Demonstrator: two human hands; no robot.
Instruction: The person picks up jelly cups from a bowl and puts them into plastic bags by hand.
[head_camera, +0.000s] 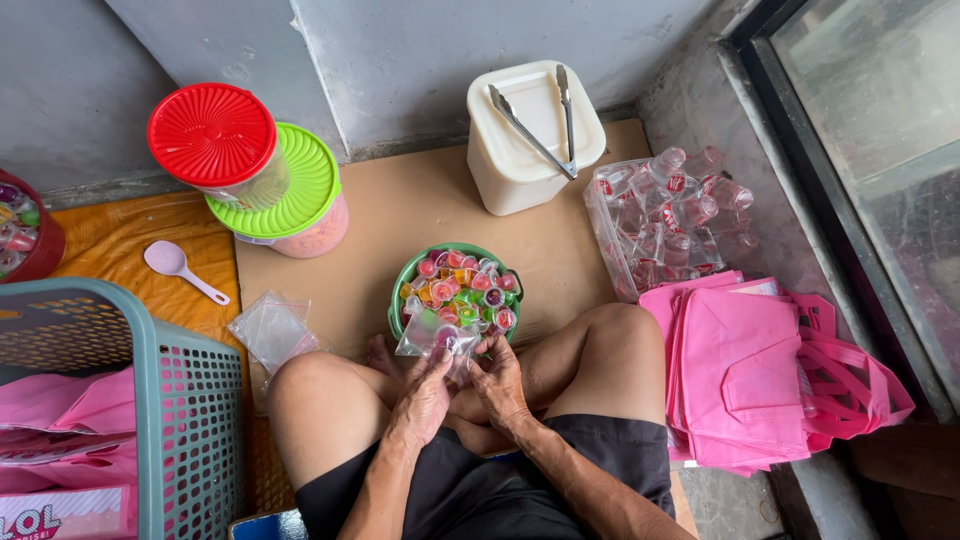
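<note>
Head view shows your left hand (425, 395) and right hand (497, 380) pinching a small clear plastic bag (432, 335) beside the green bowl of coloured jelly cups (458, 285); bagging looks underway, so hold its mouth open.

We are noting a thin, clear, glossy plastic bag (432, 335) and glossy plastic jelly cups in a green plastic bowl (398, 292). We are seeing shiny metal tongs (535, 118) on a smooth cream plastic tub (520, 175), beside matt pink cloth bags (745, 375). We are recording matt brown cardboard (400, 215) underneath.
</note>
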